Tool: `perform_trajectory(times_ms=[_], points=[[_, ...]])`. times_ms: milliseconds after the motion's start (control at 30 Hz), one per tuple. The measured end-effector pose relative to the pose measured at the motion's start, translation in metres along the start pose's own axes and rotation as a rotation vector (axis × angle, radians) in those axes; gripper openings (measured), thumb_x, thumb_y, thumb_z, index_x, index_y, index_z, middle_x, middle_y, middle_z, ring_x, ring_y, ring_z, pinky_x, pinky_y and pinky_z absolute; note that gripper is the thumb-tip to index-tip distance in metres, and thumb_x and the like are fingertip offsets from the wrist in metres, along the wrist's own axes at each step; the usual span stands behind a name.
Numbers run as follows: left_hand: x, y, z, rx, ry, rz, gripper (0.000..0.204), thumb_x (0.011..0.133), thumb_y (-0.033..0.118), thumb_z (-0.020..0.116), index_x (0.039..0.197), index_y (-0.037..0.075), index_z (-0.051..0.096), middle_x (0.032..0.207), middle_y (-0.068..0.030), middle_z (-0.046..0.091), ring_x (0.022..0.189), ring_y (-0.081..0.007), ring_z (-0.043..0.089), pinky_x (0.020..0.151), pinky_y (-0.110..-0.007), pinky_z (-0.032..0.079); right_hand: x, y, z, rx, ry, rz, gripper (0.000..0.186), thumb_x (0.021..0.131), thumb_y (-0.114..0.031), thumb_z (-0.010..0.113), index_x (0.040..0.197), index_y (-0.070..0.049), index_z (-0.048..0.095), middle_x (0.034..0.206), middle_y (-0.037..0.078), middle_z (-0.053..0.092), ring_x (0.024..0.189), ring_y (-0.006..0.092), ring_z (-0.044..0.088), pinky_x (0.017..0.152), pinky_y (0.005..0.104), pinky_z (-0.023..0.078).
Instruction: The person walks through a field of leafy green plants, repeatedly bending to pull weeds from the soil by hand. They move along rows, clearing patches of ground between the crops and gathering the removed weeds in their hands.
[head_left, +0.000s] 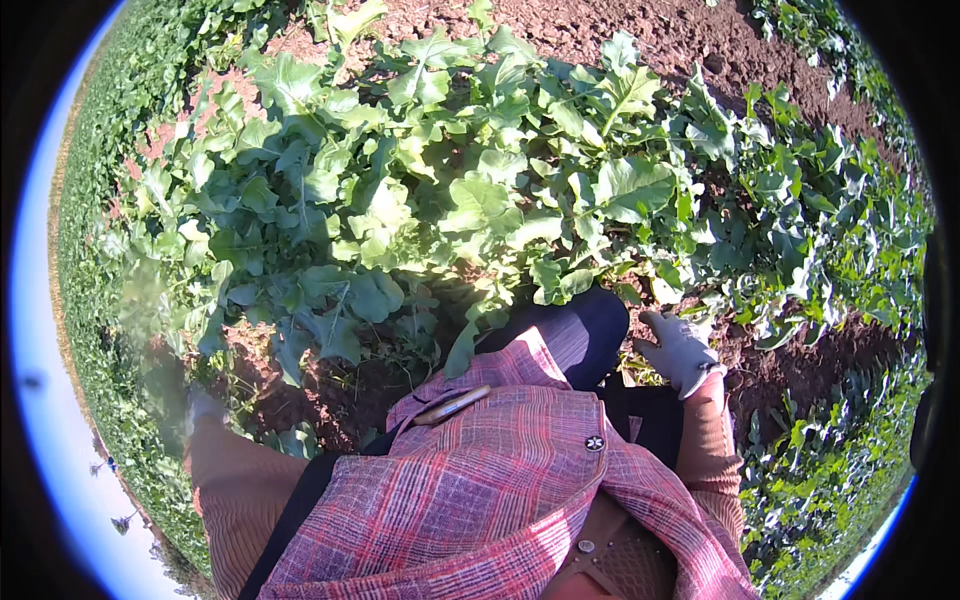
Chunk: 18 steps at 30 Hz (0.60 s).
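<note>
My right hand [684, 352], in a pale grey glove, is low beside my right knee, just above bare soil at the near edge of the leafy plants [480, 205]. Its fingers are spread, and nothing shows between them. On the far left, my left hand [205, 408] also wears a pale glove. It hangs by the plants' near left side, blurred by haze, so its fingers cannot be made out. The plants have broad, lobed green leaves and stand in a dense row in front of me.
Reddish-brown soil [640, 30] runs beyond the row, with more greenery [850, 480] to the right. My dark-trousered knee [575, 335] touches the row's near edge. A slim tan-edged object [452, 405] sticks out of my pink plaid garment [450, 480].
</note>
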<state>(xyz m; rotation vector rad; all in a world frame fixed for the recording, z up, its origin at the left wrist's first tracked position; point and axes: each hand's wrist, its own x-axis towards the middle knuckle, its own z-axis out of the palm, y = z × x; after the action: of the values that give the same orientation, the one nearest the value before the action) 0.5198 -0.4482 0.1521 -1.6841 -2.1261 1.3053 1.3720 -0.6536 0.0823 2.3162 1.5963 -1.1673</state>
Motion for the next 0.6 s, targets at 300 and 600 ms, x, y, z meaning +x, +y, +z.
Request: perform_trajectory(times_ms=[300,600], points=[[0.031,0.118,-0.252,-0.704,0.648,0.025,0.042,0.095,0.018,0.065,0.136,0.01,0.059,0.129,-0.0174,0.064,0.114,-0.0317,0.065,0.101,-0.04,0.049,-0.007,-0.012,-0.01,-0.052,0.013,0.054,0.042,0.092,-0.038,0.065,0.126,-0.014,0.062,0.109,0.019,0.068,0.102,0.0384,0.067,0.087,0.0487,0.054],[-0.095,0.327,-0.396,-1.406,0.679,1.177,0.037,0.082,-0.004,0.073,0.118,0.005,0.07,0.11,-0.0102,0.071,0.096,-0.0215,0.071,0.082,-0.028,0.056,0.026,-0.02,0.0,0.192,0.15,-0.019,0.063,0.093,-0.038,0.065,0.146,-0.009,0.046,0.092,0.02,0.072,0.089,0.0359,0.07,0.08,0.0472,0.054]])
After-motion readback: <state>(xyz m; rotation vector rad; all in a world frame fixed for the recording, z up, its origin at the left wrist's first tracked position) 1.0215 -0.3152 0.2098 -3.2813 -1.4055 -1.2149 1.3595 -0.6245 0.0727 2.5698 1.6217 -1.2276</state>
